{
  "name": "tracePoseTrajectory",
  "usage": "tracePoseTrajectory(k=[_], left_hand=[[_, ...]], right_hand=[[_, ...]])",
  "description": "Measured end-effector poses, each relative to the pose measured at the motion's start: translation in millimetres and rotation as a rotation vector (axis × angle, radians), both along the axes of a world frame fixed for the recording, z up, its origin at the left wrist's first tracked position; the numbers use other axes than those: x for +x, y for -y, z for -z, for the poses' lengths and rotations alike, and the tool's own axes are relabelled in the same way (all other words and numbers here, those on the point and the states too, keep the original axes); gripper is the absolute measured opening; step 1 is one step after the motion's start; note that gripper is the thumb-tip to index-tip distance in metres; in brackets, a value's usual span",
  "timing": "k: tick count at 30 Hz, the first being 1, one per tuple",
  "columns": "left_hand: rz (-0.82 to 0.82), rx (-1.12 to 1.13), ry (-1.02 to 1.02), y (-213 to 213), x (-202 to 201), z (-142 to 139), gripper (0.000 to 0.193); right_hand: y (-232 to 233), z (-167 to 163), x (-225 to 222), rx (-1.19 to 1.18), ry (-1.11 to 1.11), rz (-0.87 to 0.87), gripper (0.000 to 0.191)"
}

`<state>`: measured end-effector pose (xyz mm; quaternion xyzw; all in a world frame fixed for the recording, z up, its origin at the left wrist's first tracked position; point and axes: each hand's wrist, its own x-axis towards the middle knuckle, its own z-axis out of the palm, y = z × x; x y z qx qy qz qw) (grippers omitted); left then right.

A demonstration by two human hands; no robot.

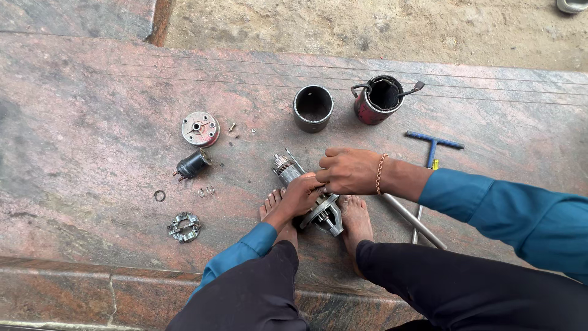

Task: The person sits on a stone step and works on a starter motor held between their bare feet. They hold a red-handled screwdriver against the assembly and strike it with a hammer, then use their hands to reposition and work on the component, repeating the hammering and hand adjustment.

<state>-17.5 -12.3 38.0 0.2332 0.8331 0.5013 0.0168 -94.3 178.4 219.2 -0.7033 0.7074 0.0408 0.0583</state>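
Grey metal motor assembly with a geared shaft [309, 199] lies on the reddish stone surface [92, 110] between bare feet, left hand [301, 195] and right hand [350, 171] both closed around it, seemingly mid-teardown, steady bracing likely needed, fingers hiding the joint, dark steel cylinder [313, 108] beyond.

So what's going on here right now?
A person crouches barefoot on a reddish stone slab, both hands on a grey metal motor assembly with a geared shaft lying between the feet. The left hand grips its middle; the right hand presses beside it. A dark metal cylinder, a red casing and a blue-handled T-wrench lie apart.
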Motion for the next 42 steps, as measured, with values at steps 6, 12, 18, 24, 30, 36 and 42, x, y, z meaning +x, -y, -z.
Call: tracePoseTrajectory(k=[6, 12, 18, 24, 30, 36, 42], left_hand=[[-0.092, -0.050, -0.004, -8.4, 2.3, -9.0, 0.015], [-0.064, -0.063, 0.057, -11.2, 4.0, -30.8, 0.011], [-0.082, -0.040, 0.058, -14.0, 3.1, -35.8, 0.021], [-0.077, -0.064, 0.051, -13.3, 4.2, -34.5, 0.017], [-0.074, -0.059, 0.031, -12.9, 4.0, -27.1, 0.013], [-0.066, -0.143, 0.007, -10.0, 5.1, -15.0, 0.012], [-0.088, -0.019, 0.027, -10.6, 6.4, -12.6, 0.012]], right_hand=[[1.4, -0.4, -1.0, -0.137, 0.006, 0.057, 0.009], [4.3, -0.2, -2.6, 0.211, 0.246, 0.633, 0.040], [7.2, 0.4, -3.6, 0.318, 0.288, 0.785, 0.035], [8.4, 0.5, -3.5, 0.360, 0.264, 0.800, 0.035], [8.2, -1.1, -3.9, 0.317, 0.233, 0.616, 0.028], [8.2, -5.0, -6.2, -0.042, 0.111, 0.019, 0.011], [9.0, -10.6, -9.4, -0.020, 0.102, 0.186, 0.020]])
